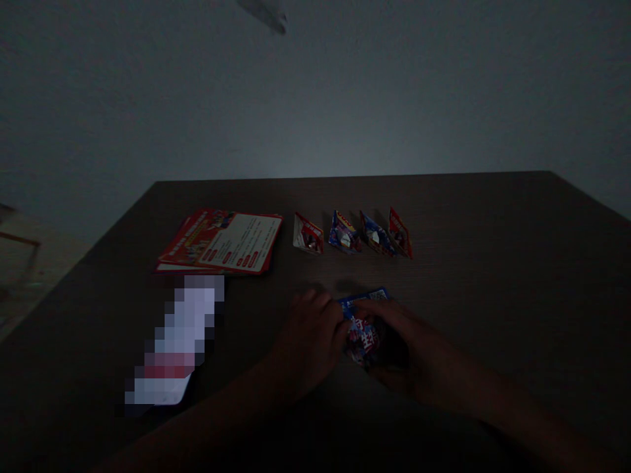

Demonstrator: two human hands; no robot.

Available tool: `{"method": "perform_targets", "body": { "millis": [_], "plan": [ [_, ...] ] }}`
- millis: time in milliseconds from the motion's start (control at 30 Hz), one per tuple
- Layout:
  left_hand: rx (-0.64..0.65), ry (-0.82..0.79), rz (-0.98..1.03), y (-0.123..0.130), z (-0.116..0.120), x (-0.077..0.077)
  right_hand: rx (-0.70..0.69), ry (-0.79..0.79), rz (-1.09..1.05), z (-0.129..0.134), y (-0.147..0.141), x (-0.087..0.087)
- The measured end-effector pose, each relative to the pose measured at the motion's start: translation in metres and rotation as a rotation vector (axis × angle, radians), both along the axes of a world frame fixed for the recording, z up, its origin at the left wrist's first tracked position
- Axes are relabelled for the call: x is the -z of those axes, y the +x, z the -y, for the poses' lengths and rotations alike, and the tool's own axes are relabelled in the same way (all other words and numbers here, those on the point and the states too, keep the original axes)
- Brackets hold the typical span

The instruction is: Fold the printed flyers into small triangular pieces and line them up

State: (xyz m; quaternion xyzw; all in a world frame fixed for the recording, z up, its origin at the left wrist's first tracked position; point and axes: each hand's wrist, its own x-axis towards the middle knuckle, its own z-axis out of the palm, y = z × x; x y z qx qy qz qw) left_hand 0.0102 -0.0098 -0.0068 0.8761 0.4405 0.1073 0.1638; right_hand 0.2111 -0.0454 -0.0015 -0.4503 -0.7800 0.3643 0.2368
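A blue printed piece of card or paper [362, 332] with a red and white picture is between my two hands, low in the middle of the dim view. My left hand [313, 338] has its fingers curled, touching the left edge of the piece. On the other side, my right hand [401, 341] grips it, thumb on top and fingers underneath. Beyond my hands several small folded printed pieces stand in a row, among them a red and white one [308, 235], a blue one [344, 233] and a red one at the right end [399, 234].
A stack of red and white printed sheets [227, 243] lies at the left of the dark wooden table [483, 263]. Nearer to me is a lit, pixelated phone-like object [172, 348]. A grey wall [345, 92] rises behind the table's far edge.
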Motion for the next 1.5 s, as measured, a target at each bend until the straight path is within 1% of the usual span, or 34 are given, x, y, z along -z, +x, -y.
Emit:
{"method": "perform_targets", "body": {
  "millis": [67, 300, 433, 633, 800, 1067, 1333, 1500],
  "plan": [
    [0.003, 0.009, 0.001, -0.0001, -0.0003, 0.0008, -0.003, -0.005, -0.002, 0.0002, 0.0007, -0.0019],
    [0.008, -0.005, -0.012, 0.0002, -0.0004, 0.0019, -0.032, -0.102, -0.003, -0.0004, 0.0074, -0.0066],
    [0.002, 0.015, -0.004, 0.0000, -0.0001, 0.0030, -0.020, -0.093, -0.020, -0.0004, 0.0060, -0.0035],
    [0.001, 0.010, -0.002, 0.0010, -0.0004, 0.0014, 0.013, -0.030, 0.011, -0.0007, -0.0003, 0.0024],
    [-0.003, -0.002, -0.005, 0.0017, -0.0002, -0.0006, 0.021, -0.043, 0.015, 0.0007, -0.0008, 0.0016],
    [-0.008, -0.001, 0.010, 0.0003, 0.0013, 0.0021, 0.008, -0.009, 0.048, 0.0032, 0.0012, 0.0030],
    [-0.005, 0.012, 0.024, -0.0013, 0.0003, 0.0040, 0.003, -0.037, 0.061, 0.0017, 0.0012, 0.0003],
    [-0.047, 0.016, 0.037, -0.0008, 0.0021, 0.0028, 0.031, -0.043, 0.064, 0.0030, -0.0001, -0.0011]
  ]
}}
